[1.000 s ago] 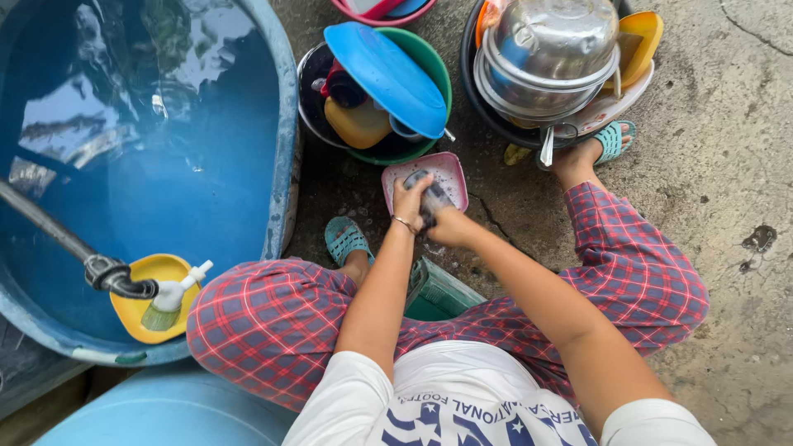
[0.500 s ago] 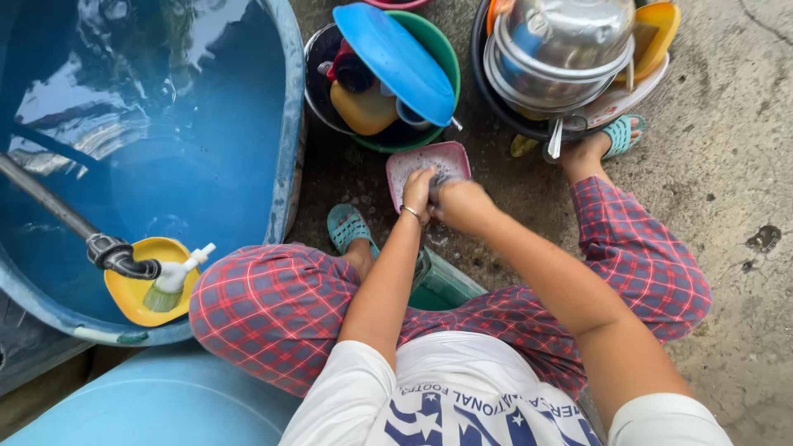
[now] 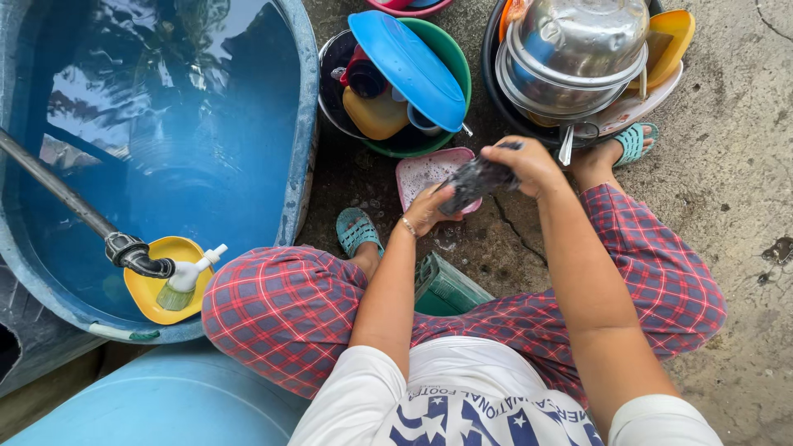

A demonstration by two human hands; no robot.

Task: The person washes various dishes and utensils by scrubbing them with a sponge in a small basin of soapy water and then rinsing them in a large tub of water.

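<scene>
A soapy pink dish [image 3: 425,175] is held tilted on the concrete ground [image 3: 727,165], between the person's feet and just in front of the green basin [image 3: 453,66]. The left hand [image 3: 428,211] is clamped on the dish's near edge, fingers curled under it. The right hand [image 3: 529,163] is lifted clear of the dish and closed around a dark, foamy scouring pad [image 3: 475,180]. Suds are seen across the dish's inside, so scrubbing is judged well along, with rinsing not yet done. A stack of metal pots [image 3: 574,49] is piled in the black basin at the far right. A big blue tub [image 3: 301,99] of water stands at the left.
</scene>
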